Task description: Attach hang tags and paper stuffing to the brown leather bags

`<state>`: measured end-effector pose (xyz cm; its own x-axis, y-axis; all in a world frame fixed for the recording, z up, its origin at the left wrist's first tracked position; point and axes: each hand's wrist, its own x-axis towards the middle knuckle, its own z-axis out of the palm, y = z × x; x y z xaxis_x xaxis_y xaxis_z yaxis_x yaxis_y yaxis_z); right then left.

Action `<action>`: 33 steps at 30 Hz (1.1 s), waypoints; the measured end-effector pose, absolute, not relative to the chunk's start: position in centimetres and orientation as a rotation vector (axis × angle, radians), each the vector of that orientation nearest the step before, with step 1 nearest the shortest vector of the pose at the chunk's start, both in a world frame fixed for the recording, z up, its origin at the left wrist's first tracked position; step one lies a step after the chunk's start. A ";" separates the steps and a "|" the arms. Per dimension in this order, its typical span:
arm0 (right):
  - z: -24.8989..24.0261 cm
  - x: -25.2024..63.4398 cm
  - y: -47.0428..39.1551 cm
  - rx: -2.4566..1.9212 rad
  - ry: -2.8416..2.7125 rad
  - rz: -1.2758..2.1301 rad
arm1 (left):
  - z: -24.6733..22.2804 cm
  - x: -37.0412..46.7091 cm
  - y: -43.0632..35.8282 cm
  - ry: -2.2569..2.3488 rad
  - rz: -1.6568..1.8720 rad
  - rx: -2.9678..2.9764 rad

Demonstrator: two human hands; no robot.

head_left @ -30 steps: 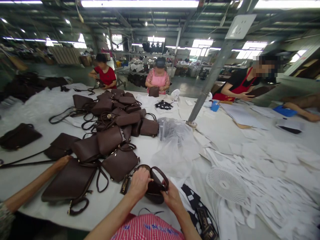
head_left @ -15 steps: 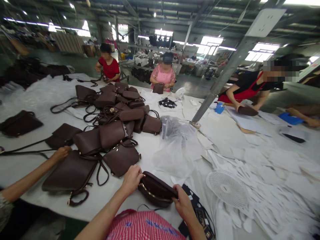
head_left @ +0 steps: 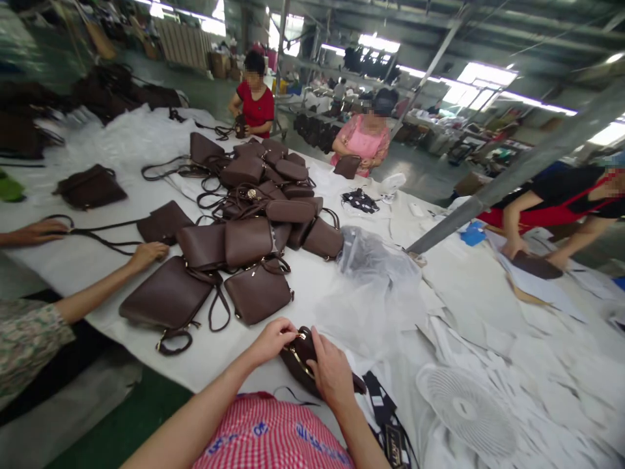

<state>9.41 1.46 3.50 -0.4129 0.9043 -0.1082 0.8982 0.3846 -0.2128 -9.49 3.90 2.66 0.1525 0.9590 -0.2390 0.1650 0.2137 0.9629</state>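
Gripping smooth brown pouch (curved gold zipper), both hands clamped on it.

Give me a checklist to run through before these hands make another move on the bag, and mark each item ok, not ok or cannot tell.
1. Left hand at the zip's gold pull: ok, its fingertips are there.
2. Right hand on the bag: ok, though how firmly it grips cannot be told.
3. Zip fully closed: cannot tell, the hands cover part of it.
4. Space right of the bag clear: not ok, black tags lie close by.
5. Co-worker's hand apart from this bag: ok, it is off to the left.
6. Fan apart from the bag: ok, it is farther right, past the tags.
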 end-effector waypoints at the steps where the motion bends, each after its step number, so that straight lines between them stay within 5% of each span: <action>1: 3.2 9.6 1.6 -1.691 -2.598 0.372 | 2.4 -9.9 4.0 1.271 0.838 1.178; 18: 4.5 9.0 3.2 -1.350 -2.351 0.592 | 0.5 -9.7 4.1 1.068 0.897 1.253; 33: 5.5 7.5 3.2 -1.297 -2.487 0.084 | -1.2 -8.6 3.8 0.981 0.942 0.828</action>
<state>7.48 3.16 5.53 -0.5288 0.8063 0.2651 0.7864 0.5829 -0.2041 -8.56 3.82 -1.17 0.2544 0.9189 -0.3016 -0.2639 0.3659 0.8924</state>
